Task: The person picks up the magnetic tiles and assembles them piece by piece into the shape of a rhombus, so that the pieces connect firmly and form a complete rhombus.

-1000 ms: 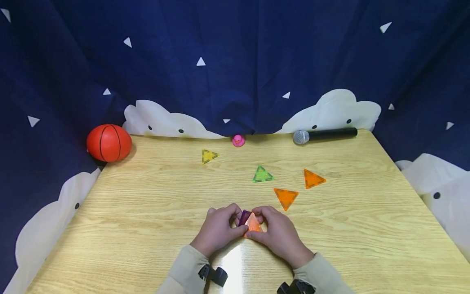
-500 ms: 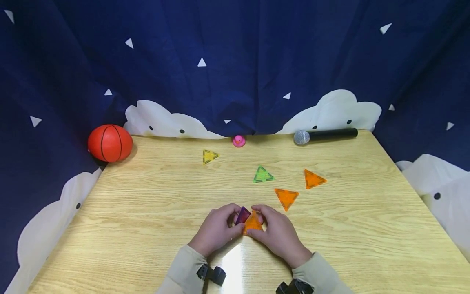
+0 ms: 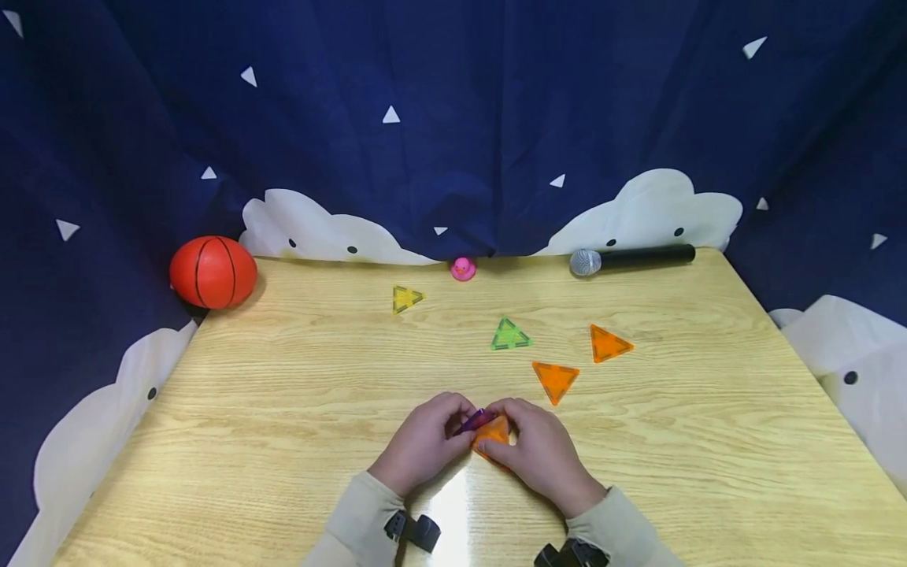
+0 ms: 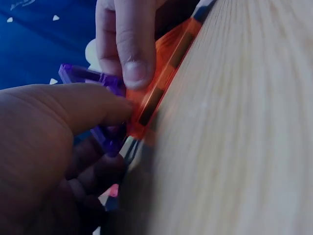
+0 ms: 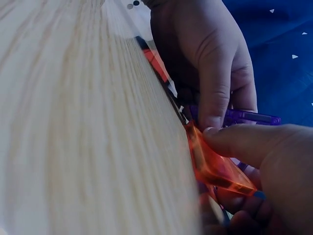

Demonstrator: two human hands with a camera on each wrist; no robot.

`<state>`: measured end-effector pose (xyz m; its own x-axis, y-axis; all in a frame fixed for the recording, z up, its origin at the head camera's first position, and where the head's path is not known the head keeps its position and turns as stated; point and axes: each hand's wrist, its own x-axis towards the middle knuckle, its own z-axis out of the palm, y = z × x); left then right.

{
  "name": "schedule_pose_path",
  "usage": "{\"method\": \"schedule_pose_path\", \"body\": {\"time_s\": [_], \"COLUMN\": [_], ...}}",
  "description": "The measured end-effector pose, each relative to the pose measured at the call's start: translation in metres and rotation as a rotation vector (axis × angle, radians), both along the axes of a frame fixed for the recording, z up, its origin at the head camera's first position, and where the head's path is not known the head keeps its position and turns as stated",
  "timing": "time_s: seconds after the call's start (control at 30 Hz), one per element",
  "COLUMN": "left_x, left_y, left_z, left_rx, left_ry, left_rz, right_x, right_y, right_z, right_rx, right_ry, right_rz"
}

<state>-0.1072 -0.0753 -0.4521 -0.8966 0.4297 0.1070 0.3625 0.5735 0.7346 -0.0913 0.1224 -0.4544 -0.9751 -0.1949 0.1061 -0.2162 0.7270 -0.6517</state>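
Note:
My left hand [image 3: 423,437] pinches a translucent purple triangular magnetic tile [image 3: 481,420] between thumb and fingers. In my right hand [image 3: 544,457] is an orange triangular magnetic tile [image 3: 498,430], its thumb lying across the face. The two tiles meet between my hands, low over the table's near middle. The left wrist view shows the purple tile [image 4: 73,73] angled away from the orange tile [image 4: 171,46], whose long edge runs close along the tabletop. In the right wrist view the left thumb tip is right by the orange tile's [image 5: 217,166] corner. Fingers partly cover both tiles.
Beyond my hands lie two orange triangles [image 3: 556,381] [image 3: 609,344], a green triangle [image 3: 510,335] and a yellow triangle [image 3: 407,299]. Along the back of the wooden table [image 3: 283,370] are a red ball [image 3: 213,272], a pink duck [image 3: 464,269] and a microphone [image 3: 631,258], before a blue curtain [image 3: 453,94].
The purple tile has tipped from showing its face to nearly edge-on in the head view. The orange tile has turned and shifted slightly right. Both hands stay almost in place.

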Motion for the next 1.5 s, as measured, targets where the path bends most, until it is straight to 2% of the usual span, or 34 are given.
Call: {"method": "schedule_pose_path", "body": {"time_s": [0.27,0.73,1.23,1.37,1.5], "left_x": [0.0010,-0.0004,-0.0013,-0.0024,-0.0027], "left_y": [-0.0025,-0.0038,-0.0047,-0.0066,-0.0071], "left_z": [0.0042,0.0070,0.0034,0.0012,0.0004], "left_rx": [-0.109,-0.107,-0.014,0.027,0.118], "left_ry": [-0.008,-0.003,0.047,0.050,0.005], "left_rz": [0.015,0.027,0.118,0.195,0.266], "right_x": [0.0014,0.0020,-0.0002,0.0002,0.0008], "right_y": [0.0026,0.0069,0.0090,0.0091,0.0091], "right_z": [0.0028,0.0088,0.0075,0.0076,0.0076], "right_rx": [-0.031,-0.048,-0.098,-0.107,-0.112], "right_ry": [-0.043,-0.100,-0.093,-0.094,-0.093], "right_rz": [0.020,0.022,0.025,0.026,0.026]}}
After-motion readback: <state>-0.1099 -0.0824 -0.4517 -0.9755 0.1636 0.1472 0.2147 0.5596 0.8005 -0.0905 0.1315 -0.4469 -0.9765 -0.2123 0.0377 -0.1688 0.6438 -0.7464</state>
